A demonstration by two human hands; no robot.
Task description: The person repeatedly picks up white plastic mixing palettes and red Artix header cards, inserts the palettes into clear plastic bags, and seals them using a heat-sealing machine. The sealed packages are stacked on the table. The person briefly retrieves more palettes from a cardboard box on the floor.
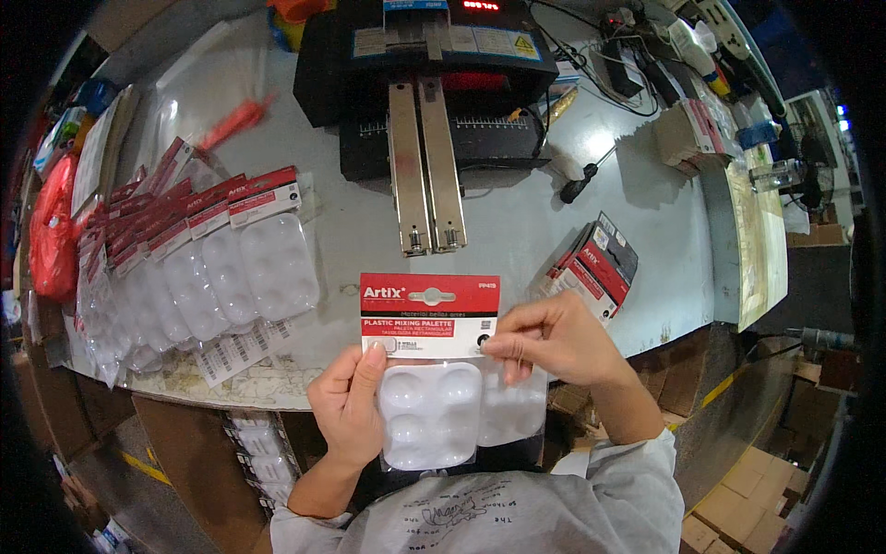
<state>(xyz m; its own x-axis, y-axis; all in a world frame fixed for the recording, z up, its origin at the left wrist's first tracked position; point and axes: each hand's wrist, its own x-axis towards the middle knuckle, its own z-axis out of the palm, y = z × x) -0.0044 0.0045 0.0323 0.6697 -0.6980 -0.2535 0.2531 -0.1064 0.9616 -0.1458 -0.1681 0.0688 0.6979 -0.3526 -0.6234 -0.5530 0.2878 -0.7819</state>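
Observation:
A packaged white plastic mixing palette (pixel 430 415) with a red and white header card (pixel 429 294) is held upright before me. My left hand (pixel 348 402) grips its left edge, with the thumb over the card's lower corner. My right hand (pixel 554 342) is closed in a pinch at the card's lower right corner. Behind and to the right of this pack shows a second white palette (pixel 513 411) in clear wrap; its top is hidden by my right hand. A stack of folded header cards (pixel 591 272) lies on the table beyond my right hand.
Several packed palettes (pixel 208 268) are spread in an overlapping pile at the left. A black machine (pixel 434 138) with a metal rail (pixel 408 175) stands ahead. A black-handled screwdriver (pixel 580 185), more cards (pixel 688 134) and cables (pixel 609 78) sit at the right. A red plastic bag (pixel 55 226) is at the far left.

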